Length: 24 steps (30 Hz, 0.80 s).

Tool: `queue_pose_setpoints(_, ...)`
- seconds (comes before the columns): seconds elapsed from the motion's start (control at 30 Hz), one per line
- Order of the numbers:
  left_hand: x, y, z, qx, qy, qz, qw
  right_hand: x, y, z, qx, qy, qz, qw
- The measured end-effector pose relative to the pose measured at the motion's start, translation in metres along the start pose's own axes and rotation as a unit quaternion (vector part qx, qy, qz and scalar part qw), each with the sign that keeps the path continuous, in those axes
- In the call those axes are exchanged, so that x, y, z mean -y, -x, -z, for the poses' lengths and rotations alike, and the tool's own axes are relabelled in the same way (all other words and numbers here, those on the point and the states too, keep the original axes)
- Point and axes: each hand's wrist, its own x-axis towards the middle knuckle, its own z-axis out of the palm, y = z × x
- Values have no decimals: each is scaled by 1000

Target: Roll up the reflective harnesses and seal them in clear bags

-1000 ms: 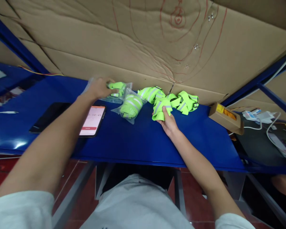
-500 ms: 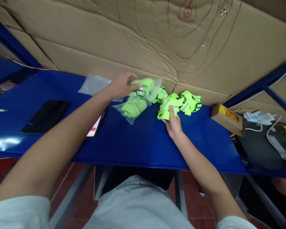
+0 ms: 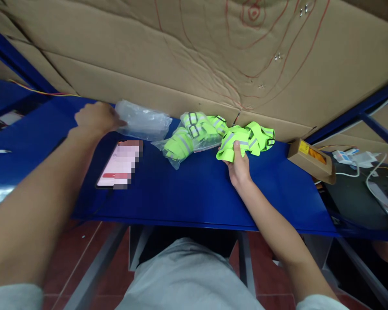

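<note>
My right hand (image 3: 239,165) is closed round a folded bundle of neon-yellow reflective strap (image 3: 229,146), thumb on top. Just beyond it lies another neon reflective strap (image 3: 260,137) with a black buckle. To the left, one bagged neon strap (image 3: 179,144) and another bagged strap (image 3: 197,125) with black buckles lie against each other in clear plastic. At the back left my left hand (image 3: 97,116) has its fingers curled at the left end of a flat clear plastic bag (image 3: 145,120), its fingertips closed on the edge. No strap shows inside that bag.
A lit phone (image 3: 119,165) lies on the blue table (image 3: 181,193), below the plastic bag. On the right stands an open cardboard box (image 3: 310,159) beside white cables. A cardboard wall (image 3: 116,56) rises along the back edge.
My left hand has let go of the bagged strap, which now rests on the table, and has moved left to the clear plastic bag. My right hand keeps holding the folded strap.
</note>
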Motion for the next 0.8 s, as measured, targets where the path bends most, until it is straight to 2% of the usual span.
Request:
queue_pose_setpoints(0.07, -19, 11, 11, -9, -156, 23, 988, -3, 2, 0, 4, 14, 33, 999)
queue_pose_setpoints(0.13, -47, 25, 26, -43, -230, -18, 972, -4, 3, -2, 11, 28, 61, 998)
queue_pose_setpoints(0.17, -63, 34, 34, -59, -255, -60, 963, -4, 4, -3, 16, 34, 67, 997)
queue_pose_setpoints(0.27, -109, 74, 51, -91, -238, -173, 951, 7, 7, -8, 34, 41, 82, 995)
queue_pose_setpoints(0.33, -132, 114, 51, -80, -224, -228, 944, 24, 13, -8, 50, 43, 105, 992)
queue_pose_setpoints(0.4, -145, 164, 41, -32, -232, -276, 932, 45, 24, 0, 62, 53, 138, 987)
queue_pose_setpoints(0.43, -146, 191, 32, -13, -226, -325, 918, 54, 32, 7, 60, 64, 157, 984)
queue_pose_setpoints(0.47, -146, 217, 22, 22, -219, -386, 896, 62, 41, 17, 54, 75, 176, 980)
queue_pose_setpoints(0.5, -144, 243, 11, 84, -209, -453, 862, 67, 51, 29, 49, 87, 183, 978)
queue_pose_setpoints(0.53, -140, 266, 0, 151, -211, -490, 832, 69, 62, 43, 45, 102, 170, 979)
queue_pose_setpoints(0.6, -133, 304, -19, 218, -194, -513, 807, 65, 83, 73, 33, 134, 112, 984)
queue_pose_setpoints(0.7, -127, 331, -33, 309, -147, -516, 785, 50, 103, 119, -16, 191, 83, 978)
queue_pose_setpoints(0.8, -127, 324, -36, 368, -86, -560, 737, 40, 112, 150, -51, 214, 55, 974)
